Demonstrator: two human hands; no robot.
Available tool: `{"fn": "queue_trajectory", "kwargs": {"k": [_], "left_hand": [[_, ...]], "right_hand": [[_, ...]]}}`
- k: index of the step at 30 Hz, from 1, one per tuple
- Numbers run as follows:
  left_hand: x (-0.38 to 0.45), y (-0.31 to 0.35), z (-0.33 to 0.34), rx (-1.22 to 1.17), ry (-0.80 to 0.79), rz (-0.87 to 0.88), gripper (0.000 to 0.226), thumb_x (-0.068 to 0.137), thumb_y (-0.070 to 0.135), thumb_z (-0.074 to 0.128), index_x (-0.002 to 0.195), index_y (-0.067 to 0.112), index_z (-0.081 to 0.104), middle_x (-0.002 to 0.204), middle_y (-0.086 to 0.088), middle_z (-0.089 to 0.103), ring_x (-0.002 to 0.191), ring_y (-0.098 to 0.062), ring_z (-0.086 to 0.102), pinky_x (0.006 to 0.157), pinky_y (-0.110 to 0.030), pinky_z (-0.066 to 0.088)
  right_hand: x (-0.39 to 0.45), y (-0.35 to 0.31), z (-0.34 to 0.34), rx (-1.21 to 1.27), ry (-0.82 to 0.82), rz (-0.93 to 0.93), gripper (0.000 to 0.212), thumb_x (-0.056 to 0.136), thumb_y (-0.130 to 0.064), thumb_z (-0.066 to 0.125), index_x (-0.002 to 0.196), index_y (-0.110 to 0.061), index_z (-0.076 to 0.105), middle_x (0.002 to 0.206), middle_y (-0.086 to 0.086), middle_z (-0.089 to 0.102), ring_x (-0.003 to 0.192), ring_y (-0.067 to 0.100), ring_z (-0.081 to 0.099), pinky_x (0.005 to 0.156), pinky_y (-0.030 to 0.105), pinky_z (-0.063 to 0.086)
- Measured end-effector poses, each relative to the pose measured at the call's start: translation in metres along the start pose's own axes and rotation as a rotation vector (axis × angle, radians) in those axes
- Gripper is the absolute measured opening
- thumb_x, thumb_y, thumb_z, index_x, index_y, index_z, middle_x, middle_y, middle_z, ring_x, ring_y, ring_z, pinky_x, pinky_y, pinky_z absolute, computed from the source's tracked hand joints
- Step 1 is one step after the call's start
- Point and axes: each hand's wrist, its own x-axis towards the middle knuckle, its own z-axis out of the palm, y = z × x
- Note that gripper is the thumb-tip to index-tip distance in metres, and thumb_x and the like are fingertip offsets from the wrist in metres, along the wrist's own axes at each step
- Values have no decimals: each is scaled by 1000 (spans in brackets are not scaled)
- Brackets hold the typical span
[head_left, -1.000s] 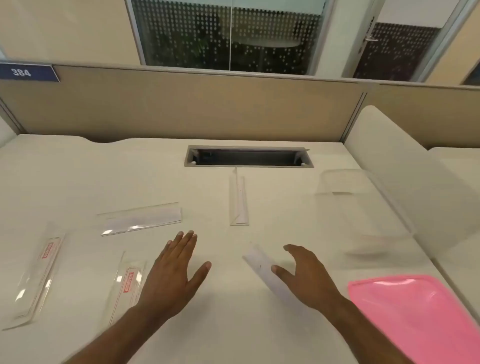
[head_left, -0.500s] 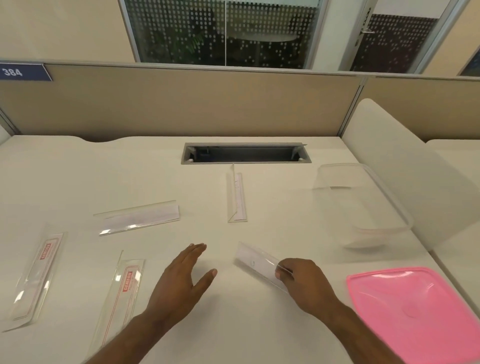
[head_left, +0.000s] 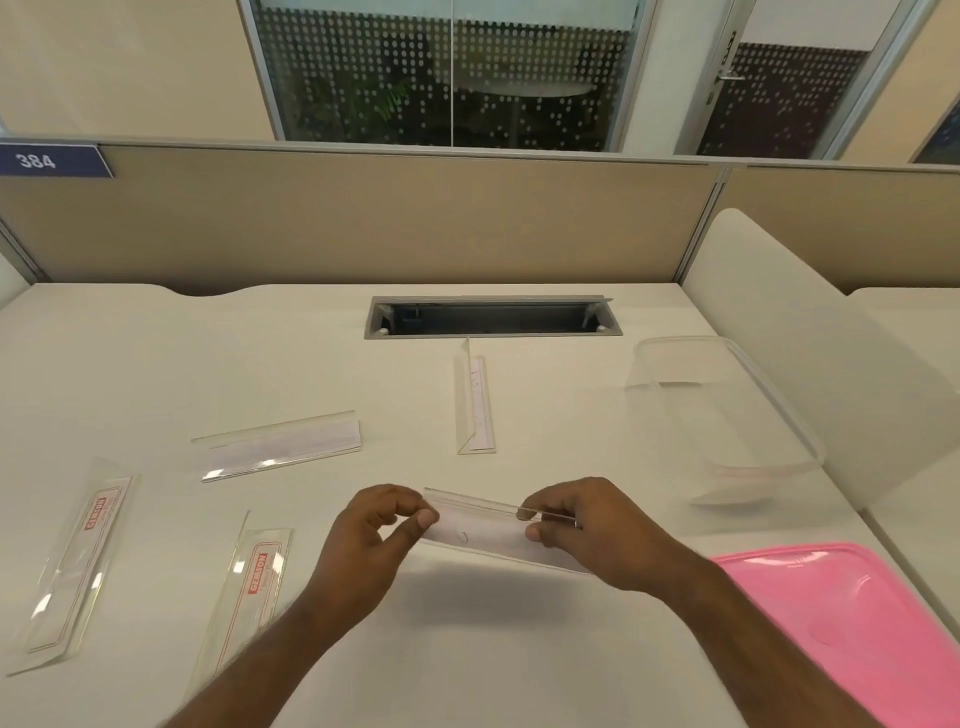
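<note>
A clear plastic sleeve (head_left: 480, 525) with a white paper insert hangs just above the white desk (head_left: 493, 649), held across in front of me. My left hand (head_left: 371, 540) pinches its left end between thumb and fingers. My right hand (head_left: 587, 530) pinches its right end along the top edge. Several more clear sleeves lie flat on the desk: one (head_left: 278, 446) at the middle left, one (head_left: 475, 402) pointing away in the centre, and two with red labels, one (head_left: 78, 561) at the far left and one (head_left: 252, 582) beside my left forearm.
An open clear plastic box (head_left: 722, 421) stands at the right, with its pink lid (head_left: 852, 618) lying at the near right. A cable slot (head_left: 491, 318) is cut into the desk at the back. Beige partitions (head_left: 363, 223) wall off the back and right.
My right hand lifted the sleeve off the desk and turned it crosswise. My left hand, flat and open before, has come in and taken its left end.
</note>
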Motion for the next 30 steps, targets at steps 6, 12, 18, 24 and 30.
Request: {"fn": "queue_trajectory", "kwargs": {"k": [6,12,18,24,30], "left_hand": [[6,3,-14,-198,134,-181,13,85,22,75,74,28,78,84,3,76,85,-6,67,80,-25,44],[9,0,-29,-357,221,-220,15,84,21,73,75,31,80,70,5,75,69,3,66,76,-22,42],[8,-5,-30,-407,178,-276,13,86,24,72,77,27,80,72,4,75,77,-4,67,80,-25,42],[8,0,-35,-350,148,-258,10,87,31,70,87,32,79,81,11,75,83,1,65,81,-21,40],[12,9,-43,-189,114,-148,21,87,50,60,99,40,75,110,23,70,104,14,58,85,-16,39]], "right_hand": [[-1,14,-7,1,123,-43,44,75,-54,73,115,-41,62,91,-17,65,89,1,58,78,14,42],[-12,33,-6,-64,185,-142,74,68,-59,76,133,-54,41,120,-32,52,120,-4,45,95,15,35],[-11,32,4,-40,321,-280,71,77,-42,76,139,-47,40,125,-28,54,124,4,51,97,19,41],[-9,25,1,13,343,-295,67,72,-42,81,132,-41,52,117,-26,64,115,1,57,94,10,40],[-2,14,-9,177,306,-166,59,58,-49,87,112,-38,67,103,-26,70,97,-2,62,75,11,45]]}}
